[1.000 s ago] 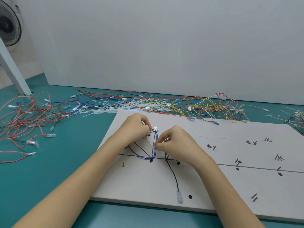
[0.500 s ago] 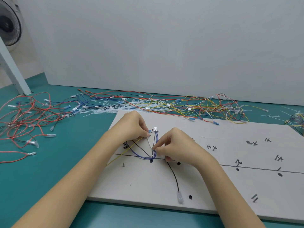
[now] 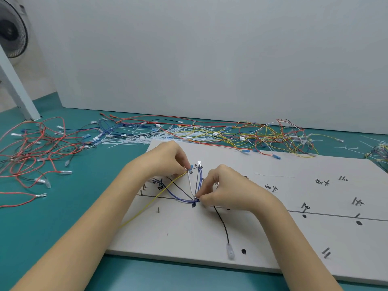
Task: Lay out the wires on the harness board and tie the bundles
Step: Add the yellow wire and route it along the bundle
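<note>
Yellow wire (image 3: 159, 195) being pinched by left hand (image 3: 165, 160), right hand (image 3: 226, 189) pinching blue wires (image 3: 199, 179) at harness board (image 3: 273, 206) junction; keeping both taut, probably.

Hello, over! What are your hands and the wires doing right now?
Left hand pinching the thin yellow wire's end. Right hand pinching the blue wires at the junction on the white harness board. Nothing blocking.

Matt pale harness board (image 3: 273, 238), glossy plastic-coated wires (image 3: 262, 137), smooth matt teal tabletop (image 3: 63, 217).
</note>
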### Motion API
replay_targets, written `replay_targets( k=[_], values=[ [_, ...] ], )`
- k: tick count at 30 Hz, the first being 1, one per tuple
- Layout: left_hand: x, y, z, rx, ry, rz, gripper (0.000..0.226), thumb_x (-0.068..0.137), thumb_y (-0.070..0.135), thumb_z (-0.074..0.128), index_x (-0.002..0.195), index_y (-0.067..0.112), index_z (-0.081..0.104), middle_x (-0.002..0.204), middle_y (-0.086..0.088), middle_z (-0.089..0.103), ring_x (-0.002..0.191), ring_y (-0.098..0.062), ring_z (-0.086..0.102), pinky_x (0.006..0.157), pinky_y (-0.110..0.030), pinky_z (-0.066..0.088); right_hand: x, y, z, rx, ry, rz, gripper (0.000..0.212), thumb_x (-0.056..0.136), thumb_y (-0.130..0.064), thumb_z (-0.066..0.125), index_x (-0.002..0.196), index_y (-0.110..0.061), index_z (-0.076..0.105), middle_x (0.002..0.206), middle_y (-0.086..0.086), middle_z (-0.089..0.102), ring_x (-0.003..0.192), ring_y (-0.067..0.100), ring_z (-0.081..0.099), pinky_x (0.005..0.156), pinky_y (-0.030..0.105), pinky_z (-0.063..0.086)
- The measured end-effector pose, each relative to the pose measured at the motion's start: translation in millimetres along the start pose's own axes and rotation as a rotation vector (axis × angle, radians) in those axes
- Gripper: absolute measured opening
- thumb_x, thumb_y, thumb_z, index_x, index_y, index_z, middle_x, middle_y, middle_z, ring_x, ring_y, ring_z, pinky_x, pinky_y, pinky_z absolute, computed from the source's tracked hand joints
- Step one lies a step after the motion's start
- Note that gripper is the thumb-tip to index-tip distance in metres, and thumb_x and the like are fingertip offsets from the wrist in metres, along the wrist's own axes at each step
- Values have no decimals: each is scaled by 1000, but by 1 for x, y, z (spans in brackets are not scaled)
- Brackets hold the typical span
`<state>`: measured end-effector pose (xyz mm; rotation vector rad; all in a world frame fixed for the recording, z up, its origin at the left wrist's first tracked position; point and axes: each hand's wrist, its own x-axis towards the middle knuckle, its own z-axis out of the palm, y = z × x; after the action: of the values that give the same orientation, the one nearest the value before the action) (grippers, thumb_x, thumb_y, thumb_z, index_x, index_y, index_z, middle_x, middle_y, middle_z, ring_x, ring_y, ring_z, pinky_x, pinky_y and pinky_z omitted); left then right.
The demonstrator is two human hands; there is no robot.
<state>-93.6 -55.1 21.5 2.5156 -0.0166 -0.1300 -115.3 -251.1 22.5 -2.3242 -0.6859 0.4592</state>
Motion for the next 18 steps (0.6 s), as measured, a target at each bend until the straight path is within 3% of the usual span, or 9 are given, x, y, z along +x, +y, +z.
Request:
replay_targets(
  k=[4, 9, 14, 18],
  values=[
    [-2, 0, -2, -3, -37, 36, 28, 81, 1, 60, 91, 22, 76, 82, 3, 72, 43, 7, 52, 43, -8, 40, -2, -1, 0, 52, -46, -4, 19, 75, -12, 66, 66, -27, 73, 59, -11, 62, 41, 2, 46, 42, 14, 39],
    [-2, -4, -5, 17, -92, 52, 37, 74, -4, 62, 91, 28, 72, 81, 7, 70, 47, 1, 53, 62, -27, 52, -1, 1, 0, 65, -82, 9, 16, 75, -11, 63, 75, -19, 77, 55, -8, 61, 43, 10, 46, 43, 17, 38],
    [-3, -4, -6, 27, -122, 71, 33, 65, 15, 86, 90, 31, 71, 82, 10, 70, 61, -2, 59, 70, -32, 55, -1, 1, 0, 88, -87, 11, 18, 75, -5, 61, 77, -11, 77, 57, 3, 63, 41, 8, 50, 40, 13, 36],
    [-4, -1, -7, 14, -147, 103, 20, 66, 25, 87, 79, 32, 74, 85, 9, 72, 67, -5, 61, 77, -38, 55, -1, 2, 0, 70, -61, -9, 17, 73, -4, 62, 75, -12, 77, 59, 9, 65, 43, 11, 49, 40, 16, 36]
  ],
)
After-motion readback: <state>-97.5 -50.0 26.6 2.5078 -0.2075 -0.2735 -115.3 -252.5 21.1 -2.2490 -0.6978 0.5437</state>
